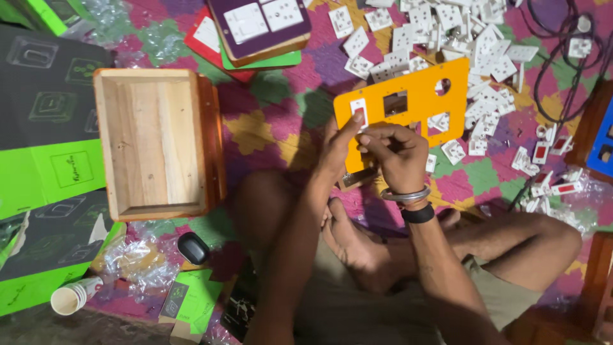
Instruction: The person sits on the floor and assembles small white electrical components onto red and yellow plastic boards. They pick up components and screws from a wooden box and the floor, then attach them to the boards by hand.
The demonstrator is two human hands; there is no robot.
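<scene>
An orange panel (418, 89) with cut-out holes is held up over my crossed legs. My left hand (337, 148) grips its lower left edge, with the index finger pressed on a white switch with a red rocker (359, 112) fitted in the panel. My right hand (397, 153) pinches at the panel just right of that switch, fingers bent together. A metal bangle and a black band sit on my right wrist. What lies under my fingers is hidden.
A pile of white switches and sockets (447, 38) lies beyond the panel. An open wooden box (153, 144) stands at the left. Green and black cartons (51, 166), paper cups (70, 297), black cables (568, 57), and another fitted purple panel (262, 25) surround me.
</scene>
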